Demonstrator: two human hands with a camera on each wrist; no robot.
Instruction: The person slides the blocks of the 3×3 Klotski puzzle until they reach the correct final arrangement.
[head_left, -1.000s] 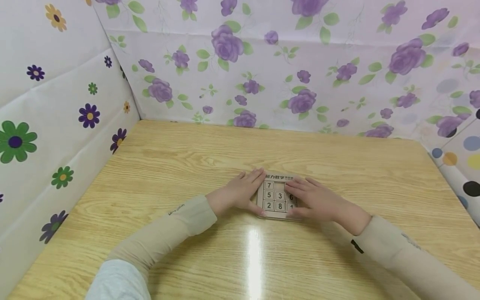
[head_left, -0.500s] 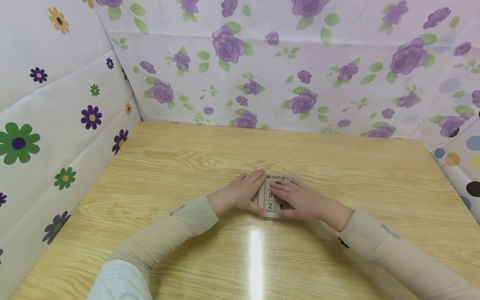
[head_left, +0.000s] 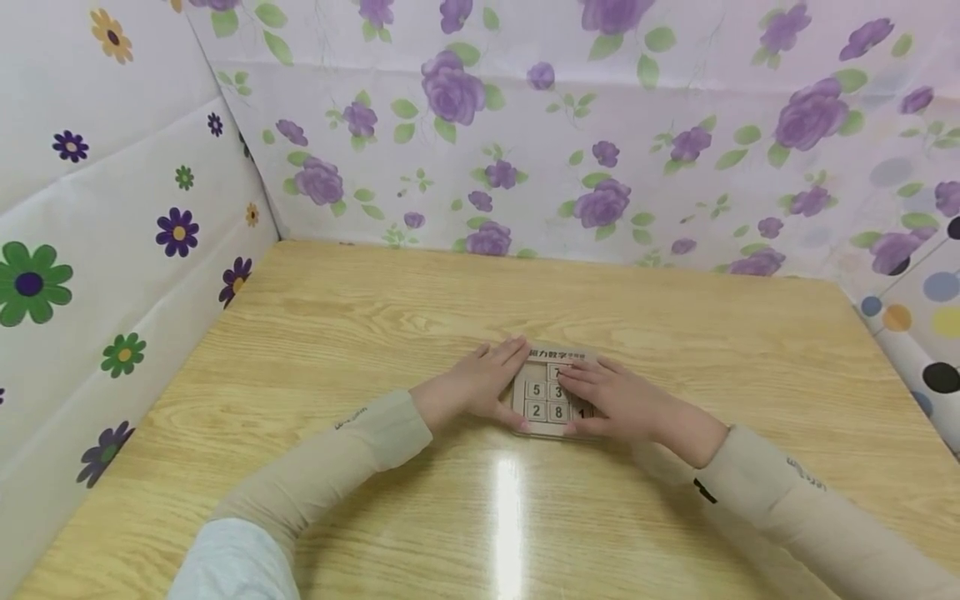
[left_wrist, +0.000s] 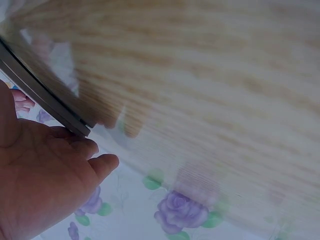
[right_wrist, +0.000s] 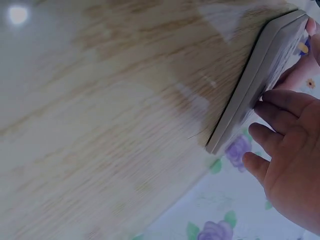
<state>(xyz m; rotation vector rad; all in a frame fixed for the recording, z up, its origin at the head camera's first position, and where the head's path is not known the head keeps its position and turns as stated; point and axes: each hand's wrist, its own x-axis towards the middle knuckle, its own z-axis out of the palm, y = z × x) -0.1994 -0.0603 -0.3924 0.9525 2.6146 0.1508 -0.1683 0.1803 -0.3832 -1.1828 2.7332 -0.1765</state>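
Observation:
A wooden number sliding puzzle (head_left: 536,412) lies flat on the table between both hands. Its top-left slot is bare, and the 7 tile (head_left: 553,372) sits in the top middle under the right fingertips. Tiles 5, 3, 2 and 8 show below, while the right column is mostly hidden. My left hand (head_left: 483,382) holds the frame's left side, thumb at the front corner and fingers at the back corner. From the right, my right hand (head_left: 626,406) reaches over the puzzle with extended fingers on the tiles and thumb by the front edge. Both wrist views show the puzzle's side edge (left_wrist: 45,95) (right_wrist: 255,80).
The wood-grain table (head_left: 375,317) extends around the puzzle on all sides. Behind it hangs a purple-flowered cloth (head_left: 525,133), with a flower-print cloth (head_left: 135,275) along the left and a dotted one (head_left: 918,333) at the right.
The right hand first moved left over the top row, then back right. The 7 tile has slid from the top-left slot to the top middle. The left hand has stayed in place.

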